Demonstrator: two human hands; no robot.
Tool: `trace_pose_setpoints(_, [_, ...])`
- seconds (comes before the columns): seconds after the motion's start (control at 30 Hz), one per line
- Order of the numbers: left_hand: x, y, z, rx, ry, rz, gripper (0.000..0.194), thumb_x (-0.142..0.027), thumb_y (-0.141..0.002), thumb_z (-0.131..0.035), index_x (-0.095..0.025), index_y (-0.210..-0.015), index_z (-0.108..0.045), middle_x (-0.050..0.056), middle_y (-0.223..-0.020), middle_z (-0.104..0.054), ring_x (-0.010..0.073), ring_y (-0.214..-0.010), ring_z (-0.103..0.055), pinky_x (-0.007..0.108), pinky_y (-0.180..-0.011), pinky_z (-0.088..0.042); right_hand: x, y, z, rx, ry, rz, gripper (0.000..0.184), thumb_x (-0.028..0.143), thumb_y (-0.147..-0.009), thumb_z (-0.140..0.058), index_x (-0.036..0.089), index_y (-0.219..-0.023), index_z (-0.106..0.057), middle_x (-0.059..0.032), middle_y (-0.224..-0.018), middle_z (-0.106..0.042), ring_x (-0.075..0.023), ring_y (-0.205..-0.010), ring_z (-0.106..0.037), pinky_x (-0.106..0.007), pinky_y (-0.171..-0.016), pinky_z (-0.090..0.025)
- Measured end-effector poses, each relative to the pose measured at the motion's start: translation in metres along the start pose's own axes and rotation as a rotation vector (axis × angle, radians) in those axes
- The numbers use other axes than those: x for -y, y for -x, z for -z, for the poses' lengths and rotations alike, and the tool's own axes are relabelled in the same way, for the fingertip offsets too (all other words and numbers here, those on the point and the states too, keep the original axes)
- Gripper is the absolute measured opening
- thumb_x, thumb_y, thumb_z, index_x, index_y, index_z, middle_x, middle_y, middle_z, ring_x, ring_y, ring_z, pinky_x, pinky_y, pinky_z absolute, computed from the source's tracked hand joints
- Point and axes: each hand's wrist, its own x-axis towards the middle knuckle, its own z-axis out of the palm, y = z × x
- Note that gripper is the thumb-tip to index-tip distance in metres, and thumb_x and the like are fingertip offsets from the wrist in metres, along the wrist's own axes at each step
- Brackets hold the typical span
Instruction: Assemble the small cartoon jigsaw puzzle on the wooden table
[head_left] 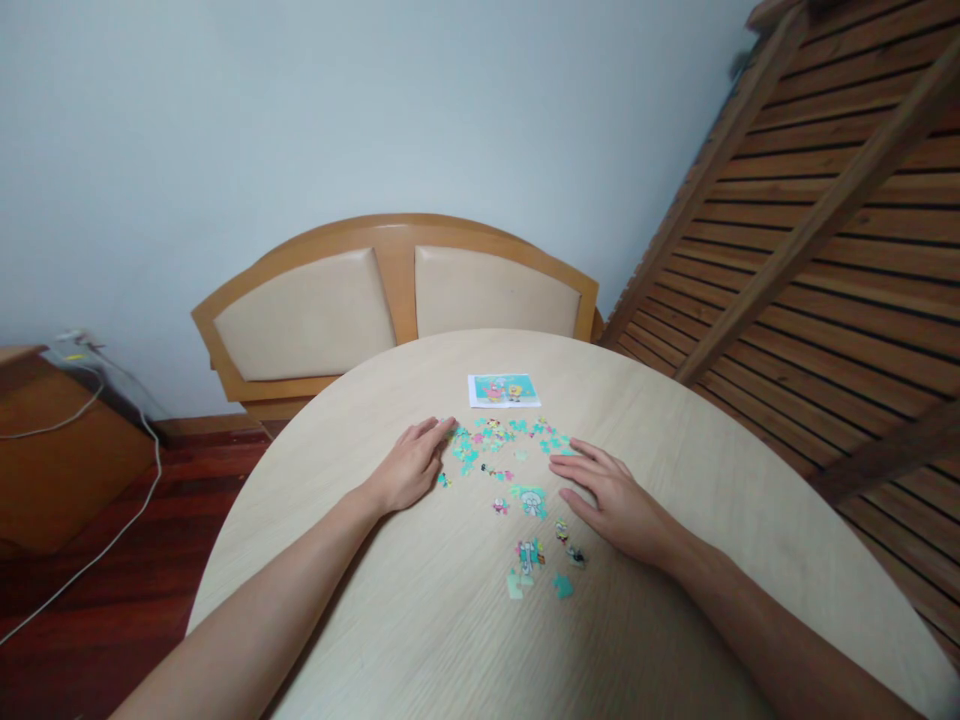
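Observation:
My left hand (409, 465) rests on the table at the left end of a loose spread of jigsaw puzzle pieces (465, 448). Its index finger is stretched out to the pieces, the other fingers bent, and no piece shows in it. Flat and with fingers apart, my right hand (611, 500) lies at the spread's right end. Between the hands is a small joined cluster (532, 502) with a pale cartoon figure. Closer to me sit another joined cluster (529, 555), a teal piece (562, 586) and a dark-and-yellow group (574, 555) near my right wrist.
Beyond the pieces lies a printed reference picture (504, 391) on the round wooden table (360, 640). A padded wooden headboard (401, 235) stands behind it against the wall. Slatted wood (817, 200) leans on the right; a cabinet (45, 450) and white cable (135, 515) are left.

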Motion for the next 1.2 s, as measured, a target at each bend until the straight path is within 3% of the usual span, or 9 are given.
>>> trace_pose_setpoints(0.23, [0.001,0.003,0.010,-0.122,-0.056,0.223,0.038,-0.018,-0.089,-0.048,-0.016,-0.126,-0.059,0.011,-0.127,-0.066,0.0278,-0.119,-0.058,0.045,-0.105,-0.047,-0.005,0.001,-0.004,-0.004,0.021,0.015,0.035,0.033,-0.097,-0.052,0.023,-0.127,-0.067,-0.0087,-0.134,-0.066,-0.0341,-0.139,-0.043,-0.059,-0.110,-0.039])
trace_pose_setpoints(0.4, [0.007,0.005,0.011,-0.131,-0.064,0.253,0.020,-0.024,-0.090,-0.052,-0.018,-0.103,-0.066,0.009,-0.108,-0.070,0.0283,-0.107,-0.060,0.046,-0.099,-0.048,-0.005,0.000,-0.004,-0.011,0.014,0.014,0.035,0.033,-0.096,-0.053,0.023,-0.126,-0.068,-0.0089,-0.133,-0.066,-0.0342,-0.138,-0.044,-0.060,-0.108,-0.040])
trace_pose_setpoints(0.53, [0.008,0.003,0.008,-0.129,-0.059,0.251,0.016,-0.028,-0.092,-0.055,-0.020,-0.094,-0.068,0.008,-0.103,-0.069,0.0269,-0.103,-0.060,0.044,-0.097,-0.047,-0.005,0.000,-0.004,-0.005,0.014,0.013,0.035,0.034,-0.096,-0.052,0.023,-0.125,-0.068,-0.0088,-0.133,-0.066,-0.0341,-0.138,-0.044,-0.060,-0.109,-0.040])
trace_pose_setpoints(0.93, [0.010,0.000,0.006,-0.139,0.007,0.308,0.009,-0.024,-0.088,-0.061,-0.020,-0.090,-0.069,0.006,-0.095,-0.072,0.0250,-0.096,-0.064,0.038,-0.087,-0.049,-0.006,0.001,-0.005,0.002,0.014,0.005,0.035,0.034,-0.097,-0.053,0.023,-0.127,-0.067,-0.0078,-0.134,-0.066,-0.0331,-0.139,-0.042,-0.059,-0.110,-0.039])
trace_pose_setpoints(1.2, [0.009,-0.004,0.006,-0.113,0.055,0.297,0.018,-0.023,-0.089,-0.057,-0.021,-0.096,-0.074,0.006,-0.091,-0.074,0.0229,-0.088,-0.067,0.034,-0.081,-0.050,-0.006,0.001,-0.005,0.004,0.018,0.001,0.035,0.034,-0.097,-0.052,0.023,-0.127,-0.067,-0.0080,-0.134,-0.066,-0.0332,-0.139,-0.042,-0.059,-0.110,-0.039])
